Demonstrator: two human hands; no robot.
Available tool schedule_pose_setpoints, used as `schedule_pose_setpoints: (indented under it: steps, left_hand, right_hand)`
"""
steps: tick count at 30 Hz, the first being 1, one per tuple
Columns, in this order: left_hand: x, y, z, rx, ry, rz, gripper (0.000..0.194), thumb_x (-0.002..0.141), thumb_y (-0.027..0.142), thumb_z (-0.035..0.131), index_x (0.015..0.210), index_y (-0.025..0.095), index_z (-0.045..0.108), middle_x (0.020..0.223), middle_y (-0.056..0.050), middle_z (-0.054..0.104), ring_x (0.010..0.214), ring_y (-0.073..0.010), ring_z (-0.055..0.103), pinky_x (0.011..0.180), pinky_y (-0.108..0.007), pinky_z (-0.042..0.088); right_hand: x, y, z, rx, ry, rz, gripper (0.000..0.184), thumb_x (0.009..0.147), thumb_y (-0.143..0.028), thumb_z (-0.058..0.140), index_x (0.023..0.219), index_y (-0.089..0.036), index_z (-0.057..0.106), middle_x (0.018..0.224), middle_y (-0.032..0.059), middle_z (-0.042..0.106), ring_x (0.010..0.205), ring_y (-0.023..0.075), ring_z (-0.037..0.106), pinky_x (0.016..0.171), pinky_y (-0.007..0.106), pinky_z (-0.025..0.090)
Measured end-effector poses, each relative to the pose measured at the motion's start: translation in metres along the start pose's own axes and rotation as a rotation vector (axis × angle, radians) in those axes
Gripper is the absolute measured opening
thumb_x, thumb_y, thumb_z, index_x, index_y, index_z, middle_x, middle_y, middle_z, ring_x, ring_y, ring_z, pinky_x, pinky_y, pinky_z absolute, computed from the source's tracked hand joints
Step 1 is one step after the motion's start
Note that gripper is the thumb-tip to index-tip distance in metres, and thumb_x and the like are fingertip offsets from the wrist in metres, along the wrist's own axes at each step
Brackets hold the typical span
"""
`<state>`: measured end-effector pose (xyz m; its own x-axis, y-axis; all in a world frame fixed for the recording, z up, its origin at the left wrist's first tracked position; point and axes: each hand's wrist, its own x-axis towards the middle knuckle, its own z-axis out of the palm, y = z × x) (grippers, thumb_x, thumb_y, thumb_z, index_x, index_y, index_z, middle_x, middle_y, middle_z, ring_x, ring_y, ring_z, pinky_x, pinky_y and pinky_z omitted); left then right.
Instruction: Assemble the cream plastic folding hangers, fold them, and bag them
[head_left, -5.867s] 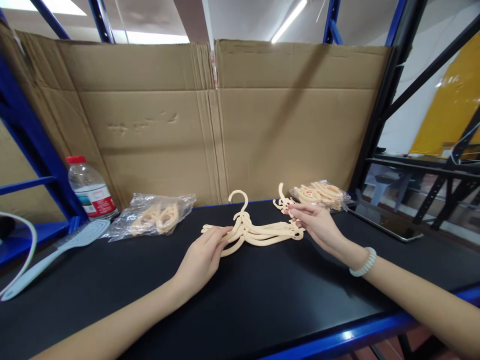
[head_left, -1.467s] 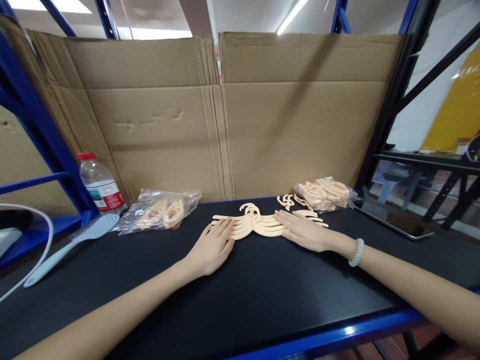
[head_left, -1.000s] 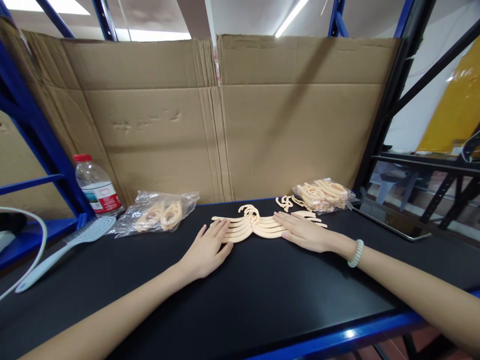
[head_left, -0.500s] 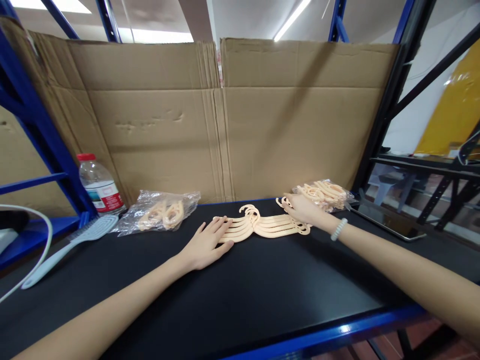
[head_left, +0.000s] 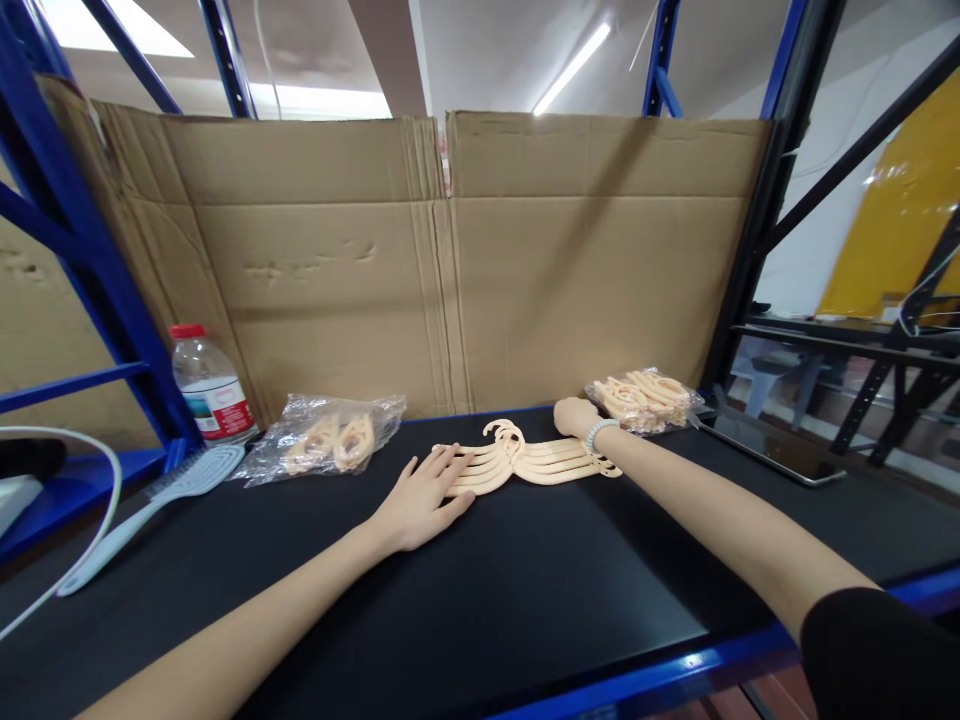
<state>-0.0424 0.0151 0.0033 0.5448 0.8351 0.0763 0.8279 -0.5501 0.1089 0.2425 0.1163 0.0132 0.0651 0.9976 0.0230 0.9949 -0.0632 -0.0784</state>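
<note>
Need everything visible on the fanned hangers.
The hangers are cream, smooth, apparently plastic, with curved arms, hooks and looped right ends. They lie overlapping on the black tabletop, hooks toward the cardboard. The left hand rests on their left side, partly hiding it; the right hand is beyond their right side, contact unclear.

Tall cardboard panels [head_left: 330, 260] back the black tabletop [head_left: 450, 610] between blue metal posts [head_left: 97, 240]; a tube light [head_left: 571, 70] glows overhead.
</note>
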Motion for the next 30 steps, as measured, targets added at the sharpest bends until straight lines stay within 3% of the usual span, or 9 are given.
schedule_pose_setpoints:
  steps: [4, 11, 15, 18, 20, 24, 30]
  left_hand:
    - [0.0, -0.001, 0.001, -0.004, 0.001, 0.003, 0.063, 0.093, 0.056, 0.028, 0.147, 0.023, 0.029, 0.156, -0.009, 0.019, 0.144, -0.0308, 0.014, 0.112, -0.058, 0.015]
    - [-0.001, 0.0, 0.002, -0.017, 0.011, -0.007, 0.062, 0.093, 0.056, 0.029, 0.147, 0.025, 0.03, 0.156, -0.008, 0.02, 0.144, -0.0307, 0.015, 0.112, -0.059, 0.015]
    - [-0.001, 0.001, 0.001, -0.002, -0.001, -0.023, 0.063, 0.093, 0.056, 0.028, 0.147, 0.025, 0.028, 0.157, -0.008, 0.019, 0.144, -0.0293, 0.013, 0.112, -0.059, 0.015]
    - [-0.002, 0.002, 0.0, 0.002, -0.007, -0.034, 0.064, 0.093, 0.058, 0.027, 0.148, 0.025, 0.026, 0.157, -0.007, 0.019, 0.144, -0.0283, 0.013, 0.112, -0.058, 0.014]
    - [-0.001, 0.002, 0.0, 0.003, -0.006, -0.042, 0.065, 0.093, 0.058, 0.026, 0.148, 0.025, 0.026, 0.157, -0.007, 0.018, 0.144, -0.0281, 0.013, 0.113, -0.057, 0.014]
    - [0.001, 0.002, 0.002, 0.005, 0.011, -0.061, 0.065, 0.092, 0.059, 0.026, 0.148, 0.025, 0.026, 0.157, -0.007, 0.019, 0.144, -0.0289, 0.013, 0.112, -0.058, 0.016]
    - [0.007, 0.001, 0.005, 0.0, 0.047, -0.07, 0.065, 0.092, 0.057, 0.028, 0.147, 0.022, 0.029, 0.155, -0.011, 0.023, 0.143, -0.0319, 0.017, 0.11, -0.06, 0.019]
  right_hand:
    - [-0.002, 0.006, 0.012, 0.022, 0.084, -0.125, 0.034, 0.091, -0.032, 0.058, 0.118, -0.013, 0.056, 0.118, 0.0114, 0.058, 0.1, 0.0217, 0.06, 0.084, 0.041, 0.052]
    - [0.004, 0.021, 0.016, 0.179, 0.189, -0.494, 0.027, 0.093, -0.03, 0.055, 0.115, -0.016, 0.058, 0.115, 0.0078, 0.06, 0.098, 0.0199, 0.061, 0.084, 0.041, 0.052]
    - [0.016, 0.032, 0.019, 0.241, 0.248, -0.579, 0.023, 0.093, -0.03, 0.056, 0.108, -0.014, 0.06, 0.106, 0.0062, 0.063, 0.092, 0.0179, 0.063, 0.081, 0.039, 0.053]
    - [0.021, 0.039, 0.019, 0.269, 0.305, -0.602, 0.02, 0.092, -0.027, 0.056, 0.106, -0.014, 0.061, 0.105, 0.0057, 0.064, 0.093, 0.018, 0.063, 0.082, 0.039, 0.052]
    - [0.02, 0.042, 0.016, 0.279, 0.34, -0.602, 0.014, 0.089, -0.016, 0.057, 0.102, -0.014, 0.063, 0.105, 0.0061, 0.065, 0.097, 0.0183, 0.062, 0.088, 0.038, 0.05]
    - [0.01, 0.054, 0.003, 0.288, 0.405, -0.519, 0.033, 0.078, 0.004, 0.049, 0.098, -0.015, 0.067, 0.104, 0.0086, 0.069, 0.1, 0.0193, 0.062, 0.093, 0.032, 0.046]
    - [0.001, 0.068, -0.018, 0.269, 0.412, -0.365, 0.036, 0.079, 0.001, 0.042, 0.098, -0.013, 0.07, 0.1, 0.0105, 0.072, 0.093, 0.0204, 0.066, 0.085, 0.029, 0.047]
